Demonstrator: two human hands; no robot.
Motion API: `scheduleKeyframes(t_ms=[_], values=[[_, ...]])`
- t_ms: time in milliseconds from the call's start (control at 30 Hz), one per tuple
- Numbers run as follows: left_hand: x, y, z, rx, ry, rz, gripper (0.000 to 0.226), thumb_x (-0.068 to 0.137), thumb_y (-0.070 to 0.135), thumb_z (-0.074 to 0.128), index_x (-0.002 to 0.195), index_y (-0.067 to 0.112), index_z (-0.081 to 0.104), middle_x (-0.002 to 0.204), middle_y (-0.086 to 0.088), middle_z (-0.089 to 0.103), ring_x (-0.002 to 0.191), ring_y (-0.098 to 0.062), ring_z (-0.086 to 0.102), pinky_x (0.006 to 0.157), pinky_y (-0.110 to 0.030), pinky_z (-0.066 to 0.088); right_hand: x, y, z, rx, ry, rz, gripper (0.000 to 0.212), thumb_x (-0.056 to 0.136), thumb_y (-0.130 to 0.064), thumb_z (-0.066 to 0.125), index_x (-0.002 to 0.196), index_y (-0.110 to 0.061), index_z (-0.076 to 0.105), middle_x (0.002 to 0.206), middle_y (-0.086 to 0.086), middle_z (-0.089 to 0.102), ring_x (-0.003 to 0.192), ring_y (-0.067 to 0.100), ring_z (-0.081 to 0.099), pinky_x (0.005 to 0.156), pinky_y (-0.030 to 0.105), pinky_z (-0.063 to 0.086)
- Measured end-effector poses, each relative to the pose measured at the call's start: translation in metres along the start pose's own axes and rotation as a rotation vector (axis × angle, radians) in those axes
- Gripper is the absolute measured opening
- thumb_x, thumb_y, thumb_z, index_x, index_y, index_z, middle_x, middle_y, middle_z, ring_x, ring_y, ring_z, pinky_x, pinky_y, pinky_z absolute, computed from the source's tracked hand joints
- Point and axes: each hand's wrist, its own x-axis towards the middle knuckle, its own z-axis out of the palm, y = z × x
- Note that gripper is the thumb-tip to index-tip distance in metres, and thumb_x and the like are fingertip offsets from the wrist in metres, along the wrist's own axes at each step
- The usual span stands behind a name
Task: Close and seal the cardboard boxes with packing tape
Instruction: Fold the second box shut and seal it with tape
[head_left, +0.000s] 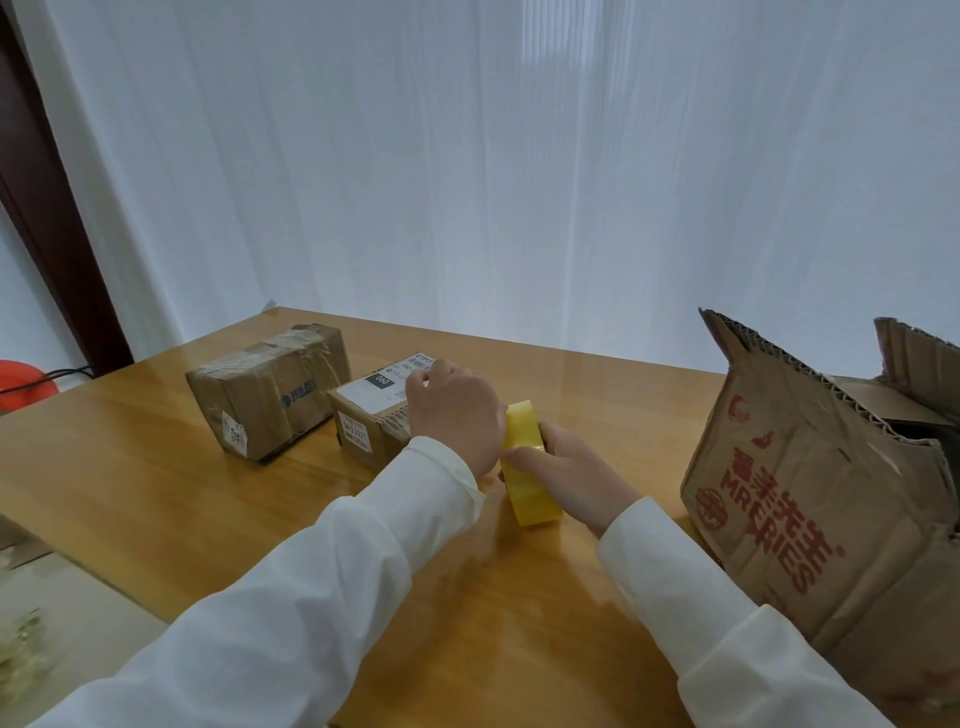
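A yellow roll of packing tape (530, 478) stands on edge on the wooden table (156, 493). My right hand (566, 473) grips the roll from the right side. My left hand (454, 410) is at the roll's far end with fingers curled, over a small cardboard box (363, 415) with a white label; whether it pinches the tape end is hidden. A taped brown box (265, 395) lies to the left. A large worn box (831, 499) printed with red letters stands at the right with its flaps up.
White curtains hang behind the table. A dark door frame (57, 208) and a red object (26, 384) with a black cable are at the far left. The table's left edge runs close to my left sleeve.
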Motion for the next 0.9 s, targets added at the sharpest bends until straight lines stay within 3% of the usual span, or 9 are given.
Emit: scheduleKeyframes(t_ms=[133,267,400,500,633,767,900], values=[[0.002,0.001,0.001,-0.079,-0.093,-0.005,0.031,0.100,0.030,0.040,0.115,0.015,0.061,0.122,-0.008,0.057,0.120,-0.026,0.041,0.101,-0.036,0.027,0.001,0.000,0.003,0.007,-0.004,0.014,0.047,0.085,-0.042,0.055,0.125,-0.018,0.049,0.114,0.005,0.061,0.104,0.024,0.058,0.094,0.046,0.048],[0.002,-0.008,0.005,-0.353,-0.133,-0.051,0.028,0.099,0.026,0.043,0.110,0.010,0.063,0.118,-0.012,0.059,0.114,-0.029,0.046,0.099,-0.039,0.036,-0.002,-0.001,0.003,0.021,-0.013,0.021,0.069,0.067,-0.053,0.051,0.127,-0.018,0.047,0.114,0.006,0.062,0.103,0.025,0.060,0.093,0.048,0.049],[-0.002,-0.012,0.008,-0.432,-0.078,0.061,0.019,0.095,0.035,0.050,0.092,0.018,0.058,0.103,-0.002,0.058,0.105,-0.019,0.044,0.092,-0.034,0.034,-0.002,0.002,0.001,0.073,-0.011,0.032,0.054,0.069,-0.050,0.053,0.116,-0.022,0.052,0.110,0.006,0.065,0.101,0.025,0.062,0.094,0.049,0.049],[-0.001,-0.013,0.011,-0.524,-0.061,0.070,0.015,0.093,0.031,0.057,0.092,0.016,0.059,0.103,-0.003,0.059,0.103,-0.018,0.045,0.089,-0.029,0.034,-0.001,0.004,-0.001,0.089,-0.021,0.040,0.041,0.076,-0.045,0.056,0.111,-0.023,0.054,0.110,0.008,0.065,0.101,0.026,0.062,0.094,0.051,0.048],[-0.003,-0.010,0.016,-0.379,0.075,0.080,0.020,0.098,0.030,0.046,0.101,0.013,0.057,0.103,-0.004,0.062,0.098,-0.021,0.052,0.079,-0.025,0.034,0.000,0.004,0.000,0.114,-0.053,0.007,0.019,0.092,-0.034,0.054,0.105,-0.021,0.056,0.104,0.012,0.067,0.094,0.028,0.065,0.090,0.049,0.051],[-0.003,-0.012,0.012,-0.212,0.173,0.164,0.030,0.101,0.037,0.034,0.109,0.015,0.052,0.102,-0.002,0.065,0.096,-0.022,0.056,0.080,-0.027,0.033,-0.004,-0.001,0.003,0.514,-0.160,0.104,0.038,0.100,-0.037,0.039,0.099,-0.004,0.057,0.065,0.012,0.066,0.056,0.021,0.061,0.063,0.033,0.054],[0.003,-0.011,-0.001,-0.240,0.339,0.263,0.031,0.097,0.036,0.042,0.094,0.010,0.058,0.078,-0.005,0.068,0.073,-0.031,0.062,0.065,-0.032,0.040,0.000,-0.002,0.017,0.458,-0.105,0.129,0.050,0.100,-0.045,0.036,0.101,-0.002,0.063,0.062,0.007,0.068,0.061,0.021,0.063,0.069,0.030,0.056]])
